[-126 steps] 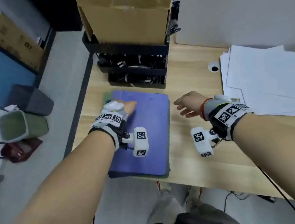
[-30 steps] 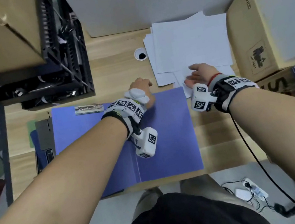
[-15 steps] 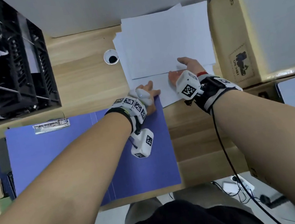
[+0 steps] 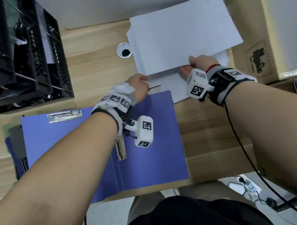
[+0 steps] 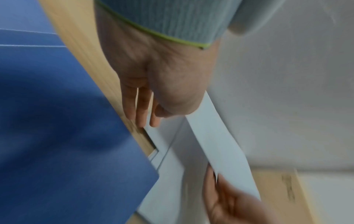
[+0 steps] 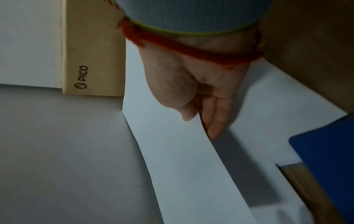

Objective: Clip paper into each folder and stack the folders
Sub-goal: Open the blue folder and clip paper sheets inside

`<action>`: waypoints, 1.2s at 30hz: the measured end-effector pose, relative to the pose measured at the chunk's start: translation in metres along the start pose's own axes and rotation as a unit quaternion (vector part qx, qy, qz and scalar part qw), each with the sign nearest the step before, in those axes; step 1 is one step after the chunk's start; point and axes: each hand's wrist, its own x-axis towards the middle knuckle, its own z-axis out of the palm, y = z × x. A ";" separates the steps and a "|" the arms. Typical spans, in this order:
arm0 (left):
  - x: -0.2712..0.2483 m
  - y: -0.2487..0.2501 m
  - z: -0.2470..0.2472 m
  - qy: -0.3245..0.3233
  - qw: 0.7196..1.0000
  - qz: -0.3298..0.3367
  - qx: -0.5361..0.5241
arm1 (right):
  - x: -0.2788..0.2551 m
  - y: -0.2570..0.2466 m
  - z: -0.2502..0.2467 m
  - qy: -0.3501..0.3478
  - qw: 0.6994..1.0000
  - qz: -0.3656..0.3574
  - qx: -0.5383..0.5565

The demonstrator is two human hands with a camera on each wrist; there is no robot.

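An open blue folder [image 4: 150, 151] lies flat at the table's front, with a metal clip [image 4: 64, 115] at its far left edge and a second clip [image 4: 121, 150] by the spine. Behind it lies a stack of white paper [image 4: 178, 27]. The near edge of the top sheet [image 5: 220, 144] is lifted off the stack. My right hand [image 4: 192, 63] pinches that edge, thumb on top and fingers underneath [image 6: 212, 130]. My left hand [image 4: 141, 82] pinches the same sheet at its near left corner, just beyond the folder's far edge.
Black file trays [image 4: 24, 54] stand at the back left. A cardboard box [image 4: 270, 21] borders the paper on the right. A round cable hole [image 4: 124, 50] sits left of the stack. More folders [image 4: 18, 155] stick out under the open one's left side.
The closed folder now lies open. Both hands have moved from it to the paper stack; the right hand has lifted the top sheet's near edge and the left hand has taken its corner.
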 end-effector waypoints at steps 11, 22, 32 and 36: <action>-0.056 -0.020 -0.109 0.099 0.973 0.035 -0.204 | -0.075 0.032 -0.002 -0.070 0.943 -0.221 -0.239; -0.095 -0.063 -0.104 0.126 0.965 0.193 -0.125 | -0.109 0.058 -0.006 -0.046 0.840 -0.372 -0.391; -0.103 -0.096 -0.088 0.133 0.975 0.148 -0.098 | -0.140 0.097 0.006 -0.107 0.866 -0.364 -0.325; -0.101 -0.096 -0.086 0.125 0.983 0.127 -0.037 | -0.135 0.100 0.008 -0.108 0.883 -0.340 -0.304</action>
